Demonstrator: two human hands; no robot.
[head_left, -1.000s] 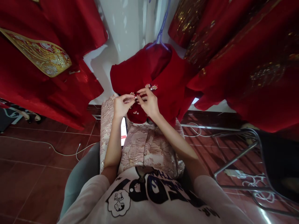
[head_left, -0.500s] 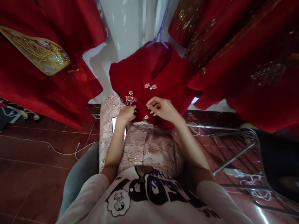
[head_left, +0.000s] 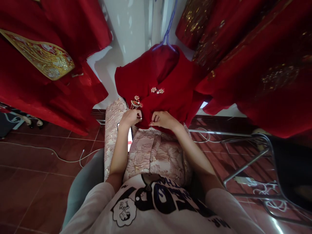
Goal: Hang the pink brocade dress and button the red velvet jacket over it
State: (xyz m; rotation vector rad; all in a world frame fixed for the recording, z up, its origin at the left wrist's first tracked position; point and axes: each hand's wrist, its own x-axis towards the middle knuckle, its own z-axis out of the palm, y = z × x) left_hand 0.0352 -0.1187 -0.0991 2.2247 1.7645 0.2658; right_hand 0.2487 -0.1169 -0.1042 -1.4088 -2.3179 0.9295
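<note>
A red velvet garment point(head_left: 138, 73) hangs on a purple hanger point(head_left: 166, 36), its lower part reaching my lap. A pair of flower ornaments point(head_left: 157, 90) sits at its front opening, and a flower brooch with a fringe point(head_left: 136, 103) is to the left. My left hand point(head_left: 131, 118) is closed just below the brooch, at the garment; what its fingertips pinch is too small to make out. At the lower front, the thumb and fingers of my right hand point(head_left: 165, 120) are pinched on a small flower ornament point(head_left: 150, 123), mostly covered by the fingertips.
Pink brocade cloth point(head_left: 141, 152) covers my lap, with a lit phone point(head_left: 129, 141) beside my left forearm. Red embroidered garments point(head_left: 85, 32) hang on both sides. A metal-framed chair point(head_left: 246, 165) and white cables point(head_left: 275, 198) are at the right.
My right hand has moved down and slightly left, from above the garment to the lower flower ornament, and its fingers have closed there. My left hand has shifted only slightly.
</note>
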